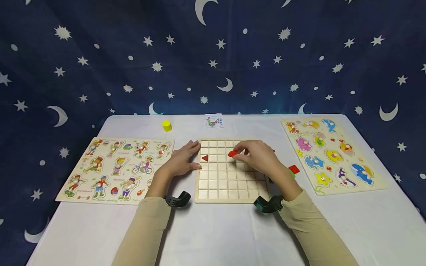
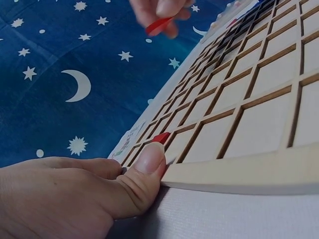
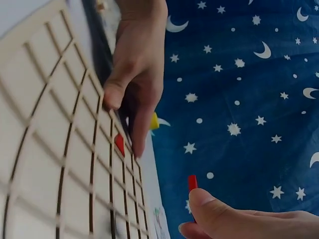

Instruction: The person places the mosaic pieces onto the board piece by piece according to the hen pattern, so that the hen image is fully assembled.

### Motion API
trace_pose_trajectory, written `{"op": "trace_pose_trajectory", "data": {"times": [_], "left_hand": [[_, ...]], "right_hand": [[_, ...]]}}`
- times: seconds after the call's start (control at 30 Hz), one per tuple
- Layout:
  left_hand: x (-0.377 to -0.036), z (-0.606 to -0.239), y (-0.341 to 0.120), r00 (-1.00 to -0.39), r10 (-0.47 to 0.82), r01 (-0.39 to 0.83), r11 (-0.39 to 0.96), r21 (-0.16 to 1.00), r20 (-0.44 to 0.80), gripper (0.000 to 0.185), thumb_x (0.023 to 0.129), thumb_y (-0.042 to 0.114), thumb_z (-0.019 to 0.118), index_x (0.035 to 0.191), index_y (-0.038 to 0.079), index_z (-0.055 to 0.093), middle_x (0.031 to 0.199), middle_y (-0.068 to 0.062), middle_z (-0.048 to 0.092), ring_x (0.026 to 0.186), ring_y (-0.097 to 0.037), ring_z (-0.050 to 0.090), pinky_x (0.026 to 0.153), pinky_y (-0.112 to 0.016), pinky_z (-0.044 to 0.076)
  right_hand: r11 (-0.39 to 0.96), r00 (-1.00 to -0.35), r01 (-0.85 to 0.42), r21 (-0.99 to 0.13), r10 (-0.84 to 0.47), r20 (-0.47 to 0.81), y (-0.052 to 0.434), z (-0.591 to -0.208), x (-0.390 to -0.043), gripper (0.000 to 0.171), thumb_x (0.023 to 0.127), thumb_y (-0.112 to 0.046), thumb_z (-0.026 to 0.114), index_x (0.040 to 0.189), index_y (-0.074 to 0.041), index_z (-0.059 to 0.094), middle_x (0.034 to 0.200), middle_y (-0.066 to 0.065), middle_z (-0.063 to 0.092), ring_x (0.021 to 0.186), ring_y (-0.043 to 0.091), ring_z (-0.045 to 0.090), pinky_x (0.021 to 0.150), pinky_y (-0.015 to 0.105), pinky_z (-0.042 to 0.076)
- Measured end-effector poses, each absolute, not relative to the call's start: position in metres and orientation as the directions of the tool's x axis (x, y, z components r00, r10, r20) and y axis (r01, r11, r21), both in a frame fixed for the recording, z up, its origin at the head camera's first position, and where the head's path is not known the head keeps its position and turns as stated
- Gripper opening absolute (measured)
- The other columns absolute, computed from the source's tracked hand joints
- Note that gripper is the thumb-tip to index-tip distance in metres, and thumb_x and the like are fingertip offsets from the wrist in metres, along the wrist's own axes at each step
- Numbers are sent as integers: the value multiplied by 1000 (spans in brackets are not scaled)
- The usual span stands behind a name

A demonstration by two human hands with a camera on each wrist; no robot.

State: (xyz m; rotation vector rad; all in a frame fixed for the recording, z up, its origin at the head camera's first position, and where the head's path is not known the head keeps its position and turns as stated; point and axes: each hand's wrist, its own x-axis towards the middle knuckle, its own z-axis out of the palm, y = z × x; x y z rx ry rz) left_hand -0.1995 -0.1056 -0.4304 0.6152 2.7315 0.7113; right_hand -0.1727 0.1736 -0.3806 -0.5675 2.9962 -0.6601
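Note:
A wooden grid board (image 1: 229, 184) lies in the middle of the white table. My right hand (image 1: 257, 157) hovers over its upper part and pinches a flat red piece (image 1: 232, 153), seen edge-on as the red piece (image 3: 192, 183) and again as the red piece (image 2: 159, 25). A red triangle (image 1: 205, 158) sits in a cell near the board's left side; it shows as the triangle (image 3: 119, 143) and the triangle (image 2: 161, 137). My left hand (image 1: 182, 160) rests flat against the board's left edge, its thumb (image 2: 144, 167) pressing the frame (image 2: 239, 172).
A people-themed peg puzzle (image 1: 116, 168) lies left, a sea-animal peg puzzle (image 1: 332, 153) right. Loose red and green pieces (image 1: 293, 170) sit beside the board's right edge. A yellow cylinder (image 1: 167, 126) and a small pattern card (image 1: 213, 121) stand at the table's back.

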Motion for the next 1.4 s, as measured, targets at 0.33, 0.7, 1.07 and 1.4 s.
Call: {"op": "trace_pose_trajectory", "data": {"times": [0.33, 0.7, 1.07, 1.4], "left_hand": [[-197, -432, -99, -874, 467, 339, 784, 520, -135, 86, 80, 40, 71, 150, 14, 28, 159, -4, 20, 148, -25, 13, 112, -62, 17], [-196, -434, -95, -869, 480, 353, 775, 525, -124, 84, 80, 39, 71, 149, 13, 30, 158, -4, 22, 148, -26, 14, 111, -61, 20], [-195, -433, -99, -875, 465, 343, 795, 500, -138, 85, 80, 40, 71, 149, 12, 31, 158, -5, 23, 148, -26, 15, 111, -59, 22], [-201, -433, -106, -882, 455, 340, 794, 503, -121, 84, 80, 40, 71, 149, 13, 31, 158, -4, 23, 148, -26, 15, 111, -60, 21]], "right_hand": [[842, -939, -324, -432, -340, 41, 141, -398, -194, 30, 85, -39, 70, 106, -18, 72, 98, -5, 73, 82, 13, 62, 72, 31, 50], [829, -934, -352, -435, -343, 102, 130, -423, -206, 30, 84, -40, 70, 105, -19, 73, 99, -2, 73, 92, 17, 65, 82, 37, 51], [789, -916, -402, -464, -354, 192, 125, -441, -207, 30, 84, -38, 70, 107, -19, 72, 107, -2, 71, 100, 17, 65, 88, 38, 50], [779, -906, -422, -463, -344, 247, 123, -446, -213, 29, 87, -35, 68, 111, -19, 70, 111, 0, 70, 108, 20, 63, 95, 40, 48]]}}
